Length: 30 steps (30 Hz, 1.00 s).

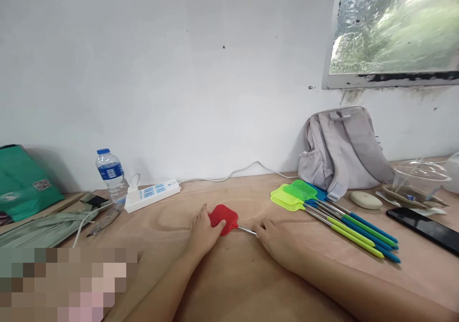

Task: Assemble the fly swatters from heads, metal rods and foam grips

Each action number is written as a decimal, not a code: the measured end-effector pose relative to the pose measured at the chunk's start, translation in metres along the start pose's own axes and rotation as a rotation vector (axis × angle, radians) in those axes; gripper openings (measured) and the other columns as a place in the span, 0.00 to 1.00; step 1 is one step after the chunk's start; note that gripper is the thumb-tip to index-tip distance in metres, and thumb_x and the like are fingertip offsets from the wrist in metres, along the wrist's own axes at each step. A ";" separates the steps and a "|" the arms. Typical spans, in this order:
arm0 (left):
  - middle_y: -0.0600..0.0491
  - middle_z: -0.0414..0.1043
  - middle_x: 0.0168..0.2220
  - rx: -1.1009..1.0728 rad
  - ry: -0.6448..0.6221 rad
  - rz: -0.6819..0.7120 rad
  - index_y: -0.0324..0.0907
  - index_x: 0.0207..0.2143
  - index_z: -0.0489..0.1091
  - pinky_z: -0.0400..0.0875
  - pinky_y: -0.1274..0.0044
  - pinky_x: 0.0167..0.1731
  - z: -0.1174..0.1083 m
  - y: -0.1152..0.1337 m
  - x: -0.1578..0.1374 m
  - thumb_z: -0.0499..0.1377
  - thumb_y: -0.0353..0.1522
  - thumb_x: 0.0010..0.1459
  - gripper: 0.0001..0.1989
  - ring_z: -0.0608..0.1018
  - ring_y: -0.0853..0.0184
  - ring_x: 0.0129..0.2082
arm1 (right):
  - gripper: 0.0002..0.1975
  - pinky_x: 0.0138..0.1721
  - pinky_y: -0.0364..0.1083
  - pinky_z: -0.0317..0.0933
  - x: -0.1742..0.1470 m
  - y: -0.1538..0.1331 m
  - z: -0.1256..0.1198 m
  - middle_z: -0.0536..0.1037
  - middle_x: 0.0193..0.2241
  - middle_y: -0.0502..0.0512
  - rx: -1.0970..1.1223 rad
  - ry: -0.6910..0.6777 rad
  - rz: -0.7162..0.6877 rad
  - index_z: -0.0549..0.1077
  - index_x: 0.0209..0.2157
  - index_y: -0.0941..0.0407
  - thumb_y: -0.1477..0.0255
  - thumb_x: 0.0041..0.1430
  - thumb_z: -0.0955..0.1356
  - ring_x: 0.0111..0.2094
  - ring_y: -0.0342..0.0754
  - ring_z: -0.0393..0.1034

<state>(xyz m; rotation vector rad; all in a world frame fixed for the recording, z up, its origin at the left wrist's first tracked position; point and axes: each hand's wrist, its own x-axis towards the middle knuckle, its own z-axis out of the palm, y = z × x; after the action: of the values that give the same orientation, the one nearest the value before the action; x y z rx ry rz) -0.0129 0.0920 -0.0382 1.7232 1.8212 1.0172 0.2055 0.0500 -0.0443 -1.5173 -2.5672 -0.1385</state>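
Note:
A red fly swatter (225, 217) with a metal shaft lies low over the wooden table in front of me. My left hand (205, 229) grips the left side of its mesh head, thumb on top and fingers at the edge. Around the other end of the shaft, my right hand (274, 241) is closed, and the handle is hidden under it. To the right lies a bunch of fly swatters (337, 217) in yellow-green, green and blue, their heads overlapping and their handles pointing toward the near right.
Behind the swatters a grey backpack (344, 150) leans on the wall. A phone (426, 229), an oval beige case (366, 199) and a clear plastic bowl (419, 176) are at right. A power strip (152, 195), water bottle (110, 171) and green bag (27, 183) stand at left.

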 end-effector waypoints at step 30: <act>0.49 0.75 0.36 -0.522 -0.399 -0.005 0.39 0.33 0.69 0.71 0.70 0.38 -0.023 0.002 -0.010 0.66 0.37 0.39 0.18 0.76 0.61 0.36 | 0.11 0.32 0.42 0.56 -0.003 0.001 -0.009 0.76 0.34 0.53 0.406 0.034 0.056 0.68 0.38 0.54 0.67 0.60 0.57 0.34 0.46 0.69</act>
<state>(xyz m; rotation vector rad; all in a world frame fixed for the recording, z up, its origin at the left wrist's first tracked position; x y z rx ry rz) -0.0271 0.0775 -0.0236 1.4631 1.1819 0.9542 0.2090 0.0463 -0.0365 -1.4118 -2.3357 0.3404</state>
